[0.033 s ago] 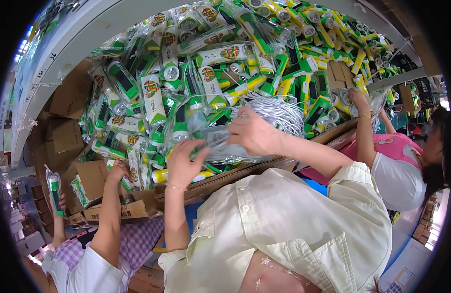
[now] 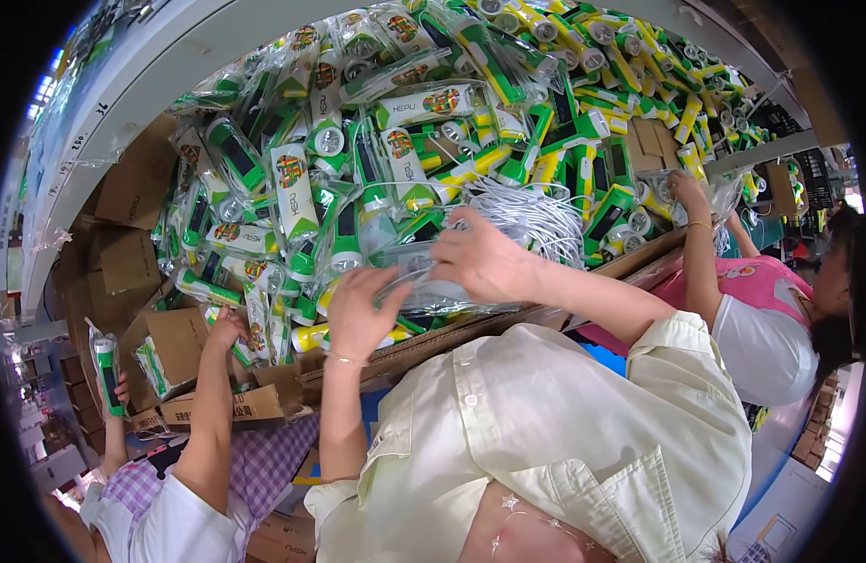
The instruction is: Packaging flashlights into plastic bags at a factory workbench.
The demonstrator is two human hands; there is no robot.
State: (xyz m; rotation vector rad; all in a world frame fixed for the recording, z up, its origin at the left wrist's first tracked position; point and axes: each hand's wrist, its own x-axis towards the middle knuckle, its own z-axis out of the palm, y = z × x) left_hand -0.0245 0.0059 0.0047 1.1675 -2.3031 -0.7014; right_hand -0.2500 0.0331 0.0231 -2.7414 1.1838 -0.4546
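Observation:
My right hand (image 2: 480,260) is closed with bent fingers on the upper part of a clear plastic bag (image 2: 435,296). At the bag's left edge is my left hand (image 2: 360,311), its fingers curved and a gap showing between thumb and forefinger. Whether those fingertips touch the plastic is hard to make out. Just beyond my right hand lies a bundle of thin white cables (image 2: 546,211). Under and around the bag spreads a heap of green, white and yellow flashlights, many in clear sleeves, such as this bagged flashlight (image 2: 293,194).
A cardboard edge (image 2: 386,361) runs between me and the heap. On the left, a co-worker's hand (image 2: 228,330) reaches beside an open carton (image 2: 175,349); their other hand holds a bagged flashlight (image 2: 107,373). Another co-worker's hand (image 2: 686,190) is in the heap at right.
My left hand has moved slightly right, toward the bag. My right hand has shifted a little left, bringing the two hands closer together.

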